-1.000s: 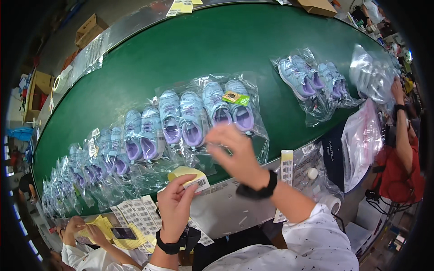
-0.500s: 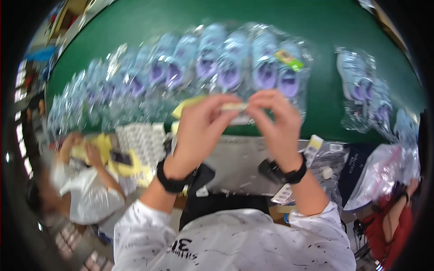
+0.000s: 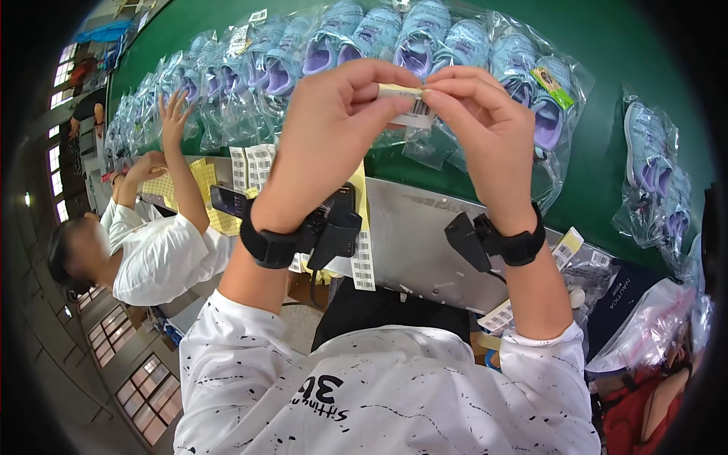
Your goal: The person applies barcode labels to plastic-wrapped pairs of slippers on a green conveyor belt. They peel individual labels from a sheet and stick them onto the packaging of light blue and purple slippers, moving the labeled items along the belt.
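I am holding a small white barcode label (image 3: pixel 409 106) up in front of me, pinched at both ends. My left hand (image 3: pixel 334 136) is gripping its left end between thumb and forefinger, the other fingers curled in. My right hand (image 3: pixel 481 133) is pinching the right end the same way, fingertips (image 3: pixel 440 97) pressed tight on the strip. The label is sitting level between the two hands, above the near edge of the green belt (image 3: pixel 607 68).

On each wrist I am wearing a black band with a small black device hanging from it (image 3: pixel 334 231).

Behind the label, clear plastic bags of pale blue and purple shoes (image 3: pixel 394 38) are lying in an overlapping row across the belt, curving away to my left. One bag at the right end of the row is carrying a green and orange tag (image 3: pixel 552 85). Another bagged pair (image 3: pixel 656 174) is lying apart, further right.

Below my hands a grey metal ledge (image 3: pixel 425 243) is running along the belt, with white barcode strips (image 3: pixel 362 262) and yellow sheets (image 3: pixel 205 189) lying on it.

To my left a person in a white shirt (image 3: pixel 163 258) is reaching one hand (image 3: pixel 173 114) up to the bags.
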`<state>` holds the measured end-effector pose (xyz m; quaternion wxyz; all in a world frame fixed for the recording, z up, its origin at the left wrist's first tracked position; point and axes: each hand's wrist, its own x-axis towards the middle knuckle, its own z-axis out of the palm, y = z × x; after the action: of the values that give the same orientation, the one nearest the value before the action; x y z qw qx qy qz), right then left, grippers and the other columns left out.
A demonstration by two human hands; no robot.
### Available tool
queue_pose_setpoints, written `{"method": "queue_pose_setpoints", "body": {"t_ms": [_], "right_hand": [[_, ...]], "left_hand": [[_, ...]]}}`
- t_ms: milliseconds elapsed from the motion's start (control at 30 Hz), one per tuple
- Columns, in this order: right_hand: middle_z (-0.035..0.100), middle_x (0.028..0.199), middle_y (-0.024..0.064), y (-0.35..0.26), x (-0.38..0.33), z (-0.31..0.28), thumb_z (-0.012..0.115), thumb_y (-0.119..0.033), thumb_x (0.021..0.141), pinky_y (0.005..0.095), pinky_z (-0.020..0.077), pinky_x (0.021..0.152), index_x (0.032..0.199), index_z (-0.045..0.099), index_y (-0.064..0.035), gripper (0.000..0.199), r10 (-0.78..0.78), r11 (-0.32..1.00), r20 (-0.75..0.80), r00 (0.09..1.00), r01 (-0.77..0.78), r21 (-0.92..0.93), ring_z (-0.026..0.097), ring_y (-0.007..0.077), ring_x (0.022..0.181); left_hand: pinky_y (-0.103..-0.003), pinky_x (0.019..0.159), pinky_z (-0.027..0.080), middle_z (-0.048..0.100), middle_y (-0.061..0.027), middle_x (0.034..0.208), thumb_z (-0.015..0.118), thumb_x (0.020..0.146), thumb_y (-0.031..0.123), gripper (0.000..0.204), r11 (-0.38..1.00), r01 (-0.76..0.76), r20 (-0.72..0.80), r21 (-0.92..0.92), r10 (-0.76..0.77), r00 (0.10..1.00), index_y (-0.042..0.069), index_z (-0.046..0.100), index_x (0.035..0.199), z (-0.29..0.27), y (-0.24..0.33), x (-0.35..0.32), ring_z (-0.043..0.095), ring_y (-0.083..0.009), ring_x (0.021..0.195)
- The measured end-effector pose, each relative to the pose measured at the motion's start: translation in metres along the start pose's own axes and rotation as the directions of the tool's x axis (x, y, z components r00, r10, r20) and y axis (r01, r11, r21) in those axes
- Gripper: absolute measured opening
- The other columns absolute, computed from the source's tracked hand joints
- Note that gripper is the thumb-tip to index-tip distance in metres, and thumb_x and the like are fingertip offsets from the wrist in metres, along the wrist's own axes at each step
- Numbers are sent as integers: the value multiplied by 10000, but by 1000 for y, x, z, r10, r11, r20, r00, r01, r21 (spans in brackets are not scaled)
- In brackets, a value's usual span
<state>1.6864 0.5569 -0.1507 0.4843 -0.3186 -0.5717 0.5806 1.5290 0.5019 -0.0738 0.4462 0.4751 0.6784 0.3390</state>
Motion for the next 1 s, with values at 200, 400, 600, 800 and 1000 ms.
{"method": "queue_pose_setpoints", "body": {"t_ms": [200, 400, 600, 800, 1000], "right_hand": [[668, 886, 90, -6, -3, 22, 707, -8, 768, 291, 501, 694, 823, 691, 10, 61, -225, 964, -44, 973, 216, -155, 647, 202, 789], [667, 880, 85, -4, -12, 28, 705, 2, 766, 293, 501, 687, 844, 683, 1, 81, -310, 933, -46, 950, 295, -205, 644, 200, 785], [666, 882, 85, 1, -14, 25, 701, 0, 784, 293, 499, 718, 814, 662, 9, 51, -133, 991, -49, 990, 134, 20, 641, 188, 793], [659, 869, 91, -4, -15, 20, 697, 15, 781, 302, 497, 725, 809, 644, 12, 60, -216, 976, -77, 973, 212, -57, 641, 196, 794], [630, 897, 110, -4, -11, 9, 685, 36, 768, 336, 487, 710, 838, 606, 1, 111, -352, 907, -4, 936, 340, -249, 620, 262, 811]], "left_hand": [[-235, 764, 557, 696, -82, 986, 621, 916, 47, 217, 1000, -3, -4, 24, 3, 1000, -38, 635, 1115, -18, 5, -10, 670, -107, 880], [-239, 786, 561, 691, -93, 1033, 633, 914, 55, 237, 1000, -3, -15, -13, 3, 1000, -39, 621, 1131, -20, -1, -20, 670, -118, 901], [-244, 794, 561, 690, -95, 1042, 635, 918, 65, 237, 1000, 1, 12, -18, -1, 1000, -35, 622, 1133, -18, 0, -21, 672, -125, 909], [-246, 792, 558, 692, -90, 1032, 636, 917, 66, 233, 1000, -13, 12, 2, 13, 1000, -33, 626, 1127, -11, 5, -18, 671, -123, 913], [-240, 807, 550, 685, -93, 1029, 647, 892, 32, 296, 998, 26, 40, -63, -23, 999, -35, 599, 1177, -2, 7, -15, 670, -130, 926]]}}
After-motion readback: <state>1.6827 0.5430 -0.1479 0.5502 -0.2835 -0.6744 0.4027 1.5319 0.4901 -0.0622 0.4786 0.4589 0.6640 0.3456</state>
